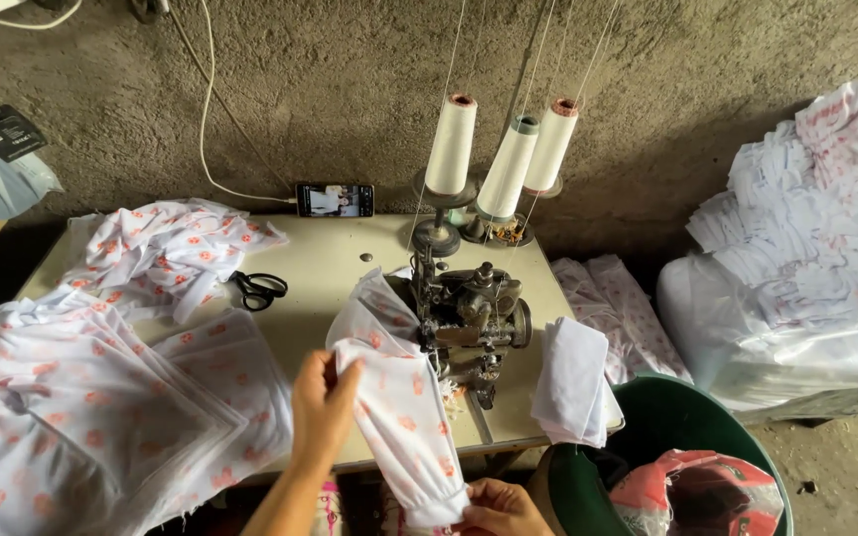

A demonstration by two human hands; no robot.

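My left hand [322, 405] grips the upper part of a white fabric piece with orange print [399, 417], just left of the sewing machine [469, 313]. My right hand [499, 508] holds the lower end of the same piece at the table's front edge. The fabric runs from the machine's needle area down toward me. Three white thread cones [504, 149] stand behind the machine, their threads running upward.
Stacks of the same printed fabric [91, 397] cover the table's left side. Black scissors [258, 289] and a phone [335, 200] lie on the table [330, 263]. Plain white cloth [573, 382] sits right of the machine. A green bin [677, 417] and a heap of white fabric [816, 248] stand at right.
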